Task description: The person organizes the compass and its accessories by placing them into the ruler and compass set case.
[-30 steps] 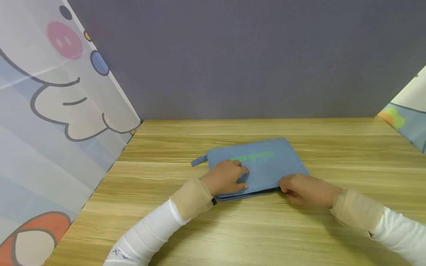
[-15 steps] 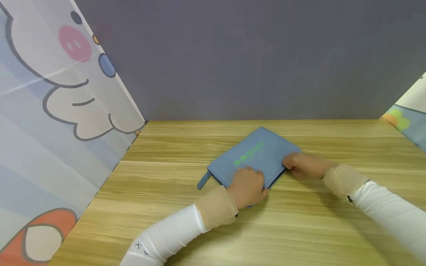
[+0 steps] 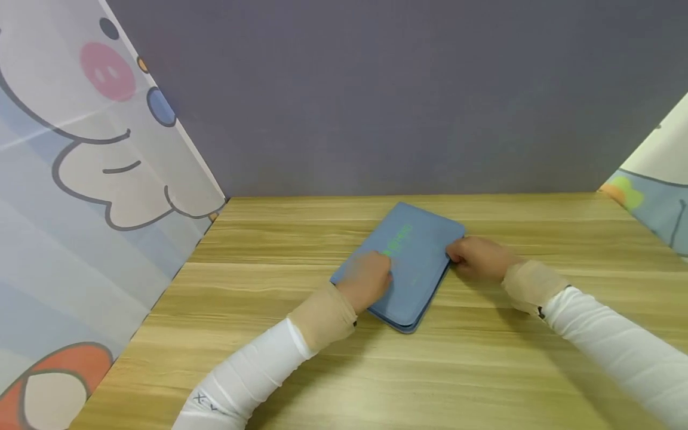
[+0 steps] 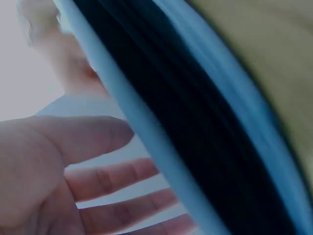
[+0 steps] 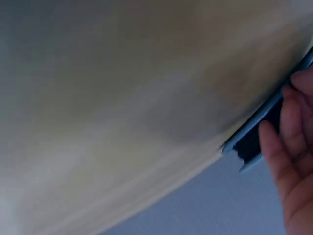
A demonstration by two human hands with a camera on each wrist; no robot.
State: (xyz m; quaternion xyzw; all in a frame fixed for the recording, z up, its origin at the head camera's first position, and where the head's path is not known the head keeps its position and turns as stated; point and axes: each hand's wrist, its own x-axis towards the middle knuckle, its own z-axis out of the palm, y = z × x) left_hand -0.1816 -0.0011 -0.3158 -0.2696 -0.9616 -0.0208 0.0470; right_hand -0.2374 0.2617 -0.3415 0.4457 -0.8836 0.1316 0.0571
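Observation:
A flat blue zip pouch [image 3: 427, 248] with green lettering lies slanted on the table, one corner toward me. My left hand [image 3: 368, 280] rests on its left part and covers some of the lettering. In the left wrist view the fingers and thumb of that hand [image 4: 44, 161] reach fairly straight over the cover, next to the dark band between the pouch's two blue edges [image 4: 146, 137]. At the right edge, my right hand [image 3: 481, 258] pinches with curled fingers. The right wrist view shows its fingertips at the dark side of the pouch [image 5: 254, 122]; what exactly they pinch is hidden.
The wood-grain table [image 3: 258, 334] ends at a grey upright panel [image 3: 398, 95] at the back. A cartoon-printed sheet [image 3: 80, 227] stands along the left side, and another printed sheet [image 3: 656, 173] shows at the right.
The pouch has turned counterclockwise, so its right edge now runs steeply away from me. My right hand has moved farther back along the edge; my left hand has shifted about on the cover.

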